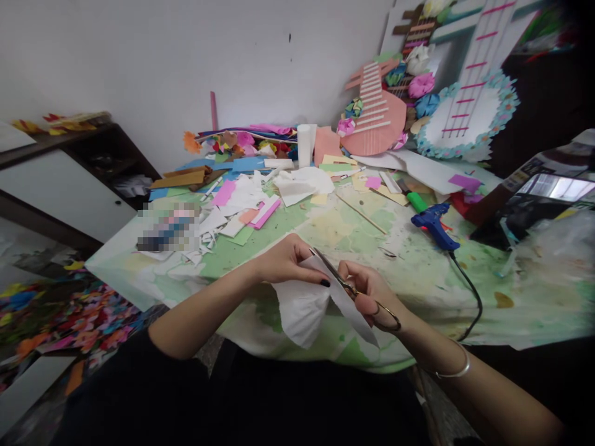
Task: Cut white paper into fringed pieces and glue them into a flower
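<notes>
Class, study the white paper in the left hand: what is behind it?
Behind the white paper, the green-patterned tablecloth shows around its edges. Whatever lies directly behind the paper and the left hand is covered and cannot be seen.

Holds white paper (302,313) in the left hand (289,263), at the near edge of a green-patterned worktop (325,229). Grips scissors (344,283) in the right hand (370,288), with blades along the paper's upper edge. Wears a bangle (459,371) on the right wrist. Faces scattered paper scraps (244,195) ahead, a blue glue gun (434,226) farther right, and a coral guitar-shaped cutout (385,130) behind.
</notes>
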A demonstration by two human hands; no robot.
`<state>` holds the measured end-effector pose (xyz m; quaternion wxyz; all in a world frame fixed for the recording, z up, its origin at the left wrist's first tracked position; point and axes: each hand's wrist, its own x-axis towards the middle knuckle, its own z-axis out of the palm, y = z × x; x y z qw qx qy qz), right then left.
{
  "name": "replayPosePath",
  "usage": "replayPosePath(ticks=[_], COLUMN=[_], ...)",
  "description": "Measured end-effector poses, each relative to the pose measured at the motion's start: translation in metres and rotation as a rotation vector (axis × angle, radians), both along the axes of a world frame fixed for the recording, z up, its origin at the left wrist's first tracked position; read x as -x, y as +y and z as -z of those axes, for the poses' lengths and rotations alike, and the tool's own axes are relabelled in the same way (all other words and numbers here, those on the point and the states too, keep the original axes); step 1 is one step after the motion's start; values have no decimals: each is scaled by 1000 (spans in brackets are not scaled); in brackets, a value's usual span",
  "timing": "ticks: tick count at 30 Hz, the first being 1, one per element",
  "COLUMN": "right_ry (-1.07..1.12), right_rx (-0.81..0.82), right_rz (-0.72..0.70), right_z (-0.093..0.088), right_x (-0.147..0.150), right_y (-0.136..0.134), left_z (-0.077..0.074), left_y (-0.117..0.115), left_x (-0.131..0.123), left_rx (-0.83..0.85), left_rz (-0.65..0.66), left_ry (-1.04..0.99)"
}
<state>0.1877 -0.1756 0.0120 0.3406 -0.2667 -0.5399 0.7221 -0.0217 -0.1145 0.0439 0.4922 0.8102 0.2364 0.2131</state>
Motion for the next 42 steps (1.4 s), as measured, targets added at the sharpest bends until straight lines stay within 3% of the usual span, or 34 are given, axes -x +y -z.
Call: replayPosePath(ticks=[10, 15, 18, 22, 25, 29, 33, 37, 39, 42], right_ry=[8, 50, -1, -404, -843, -1208, -1363, -1309, -1021, -569], right_rx=[61, -16, -71, -247, -557, -767, -869, -877, -859, -749], right_rz=[9, 80, 211, 476, 674, 674, 596, 605, 579, 280], right_z=[6, 1, -5, -12, -13, -5, 9, 6, -2, -12], right_x=[1, 1, -5, -25, -44, -60, -63, -54, -43, -23], right_y=[0, 1, 11, 42, 70, 96, 105, 94, 81, 59], left_z=[2, 2, 1, 3, 4, 2, 0, 0, 2, 6], left_y=[-1, -3, -3, -1, 0, 0, 2, 5, 9, 15], left_x=[1, 1, 3, 6, 9, 8, 8, 7, 6, 2], left_rx=[23, 101, 118, 151, 203, 257, 342, 399, 410, 387], left_rz=[-9, -40, -86, -168, -218, -265, -278, -279, -303, -411], left_ry=[20, -1, -25, -49, -59, -77, -131, -176, -171, -132])
